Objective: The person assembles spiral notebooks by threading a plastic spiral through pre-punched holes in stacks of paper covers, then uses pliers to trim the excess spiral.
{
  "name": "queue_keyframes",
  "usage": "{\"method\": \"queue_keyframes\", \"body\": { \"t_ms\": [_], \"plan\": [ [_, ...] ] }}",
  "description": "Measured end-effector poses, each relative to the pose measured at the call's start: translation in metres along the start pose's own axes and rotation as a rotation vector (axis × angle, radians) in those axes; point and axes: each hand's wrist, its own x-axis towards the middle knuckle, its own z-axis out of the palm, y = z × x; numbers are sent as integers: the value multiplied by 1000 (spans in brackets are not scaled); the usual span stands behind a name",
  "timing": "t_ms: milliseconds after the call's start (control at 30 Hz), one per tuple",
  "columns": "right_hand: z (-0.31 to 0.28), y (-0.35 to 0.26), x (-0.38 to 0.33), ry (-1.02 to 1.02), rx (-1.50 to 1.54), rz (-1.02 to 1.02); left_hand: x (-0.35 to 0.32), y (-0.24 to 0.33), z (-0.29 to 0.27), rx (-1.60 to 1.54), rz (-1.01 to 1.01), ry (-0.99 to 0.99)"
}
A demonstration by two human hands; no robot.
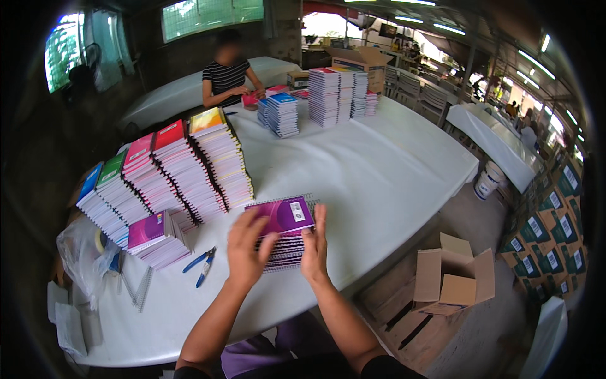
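A stack of purple spiral notebooks [283,215] stands on the white-covered table in front of me, with wire coils along its far and near edges. My left hand [247,243] is at the stack's left side, its fingers spread and slightly blurred over the top cover's edge. Along the right side lies my right hand [314,247], fingers stretched out and thumb by the near corner of the top notebook. Neither hand is closed around a notebook. Left of the stack, blue-handled pliers [201,265] lie on the table beside another pile of purple notebooks [154,239].
Tall notebook piles [170,158] in several colours line the table's left. More notebook stacks [338,95] stand at the far side, near a seated person [228,76] handling a pink notebook. An open cardboard box [451,278] sits low on the right. A clear plastic bag [85,252] lies left.
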Motion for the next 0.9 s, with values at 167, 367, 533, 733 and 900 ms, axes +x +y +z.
{"method": "queue_keyframes", "body": {
  "t_ms": [167, 367, 533, 733, 900],
  "plan": [
    [6, 18, -3, 226, -134, -168, -22, -37, 23, -179, -450, 222],
    [16, 17, 1, 361, -196, -291, -24, -41, 16, -278, -518, 357],
    [9, 9, 5, 412, -201, -303, -33, -48, 25, -392, -451, 305],
    [3, 10, 7, 417, -196, -291, -36, -47, 38, -389, -395, 346],
    [3, 9, 9, 409, -193, -290, -39, -58, 18, -497, -393, 318]
  ]
}}
